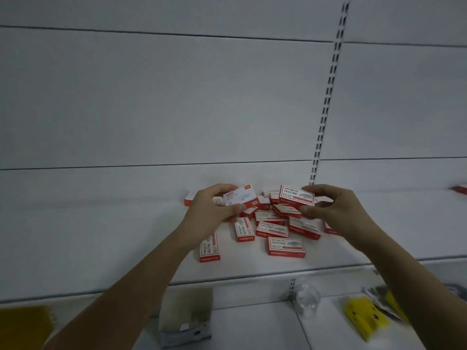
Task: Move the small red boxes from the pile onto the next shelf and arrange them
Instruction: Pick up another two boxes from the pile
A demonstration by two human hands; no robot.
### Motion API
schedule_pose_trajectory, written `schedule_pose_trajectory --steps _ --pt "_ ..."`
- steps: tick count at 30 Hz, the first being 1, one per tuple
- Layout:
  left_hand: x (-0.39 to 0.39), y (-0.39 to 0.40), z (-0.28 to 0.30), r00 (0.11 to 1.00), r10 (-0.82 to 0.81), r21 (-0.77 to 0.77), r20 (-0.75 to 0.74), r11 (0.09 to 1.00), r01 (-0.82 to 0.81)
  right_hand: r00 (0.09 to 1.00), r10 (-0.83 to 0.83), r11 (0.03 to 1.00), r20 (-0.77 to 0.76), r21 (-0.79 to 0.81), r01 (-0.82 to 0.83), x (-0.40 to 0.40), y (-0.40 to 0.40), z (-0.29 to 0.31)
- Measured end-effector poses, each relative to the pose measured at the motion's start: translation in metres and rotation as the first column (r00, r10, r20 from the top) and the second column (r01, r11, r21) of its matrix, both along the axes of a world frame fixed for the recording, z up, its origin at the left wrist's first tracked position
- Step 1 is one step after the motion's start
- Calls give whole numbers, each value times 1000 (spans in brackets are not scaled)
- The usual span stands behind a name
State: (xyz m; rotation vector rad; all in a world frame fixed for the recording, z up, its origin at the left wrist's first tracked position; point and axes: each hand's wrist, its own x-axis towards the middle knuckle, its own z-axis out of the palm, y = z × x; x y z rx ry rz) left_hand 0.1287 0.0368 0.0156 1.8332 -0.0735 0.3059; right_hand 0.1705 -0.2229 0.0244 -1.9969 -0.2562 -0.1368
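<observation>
Several small red and white boxes lie in a loose pile (271, 223) on a white shelf (126, 248). My left hand (214, 210) grips one box (240, 198) by its edges, lifted above the pile's left side. My right hand (336, 210) pinches another box (297, 195) between thumb and fingers over the pile's right side. On the adjoining shelf to the right, one red box (460, 189) shows at the frame's edge.
A slotted upright (326, 109) divides the white back panel between the two shelf bays. Below lie a cardboard box (184, 319), a clear plastic item (307, 299), yellow packets (364, 317) and a yellow item (22, 324) at lower left.
</observation>
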Motion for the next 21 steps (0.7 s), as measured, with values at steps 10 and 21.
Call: schedule_pose_trajectory --steps 10,21 --pt "-1 -77 -16 963 -263 -112 -53 960 256 981 -192 980 38 -41 194 -51 -88 -20" --pt "1 -246 -11 955 -292 -8 -54 956 292 962 -273 962 27 25 272 -76 -258 -19"
